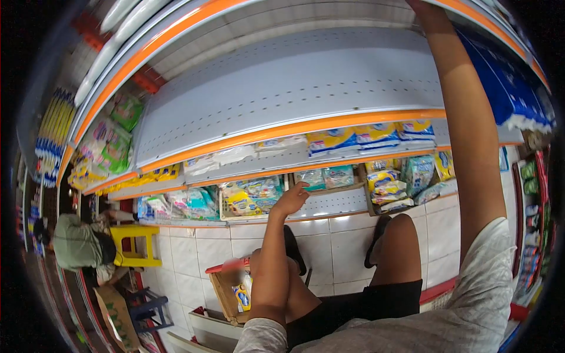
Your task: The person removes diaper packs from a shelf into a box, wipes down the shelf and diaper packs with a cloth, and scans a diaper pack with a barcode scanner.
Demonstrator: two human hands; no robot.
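Observation:
My left hand (pixel 291 199) is in front of the lowest shelf, beside a basket of teal packs (pixel 339 177), its index finger stretched out and the other fingers curled. Whether it touches the basket I cannot tell. My right arm reaches up along the right side to the top edge, where my right hand (pixel 419 6) is mostly cut off. A basket with yellow and teal packs (pixel 242 202) lies left of my left hand. Blue and yellow packs (pixel 331 141) line the shelf above. Higher up is a wide grey perforated shelf (pixel 294 73) with an orange edge strip.
At the left a person in a green shirt (pixel 76 240) is by a yellow stool (pixel 134 246). A cardboard box (pixel 220 297) with a blue and yellow pack stands beside my leg. Another basket of packs (pixel 386 189) is right of centre. Blue packages (pixel 506 88) hang at the right.

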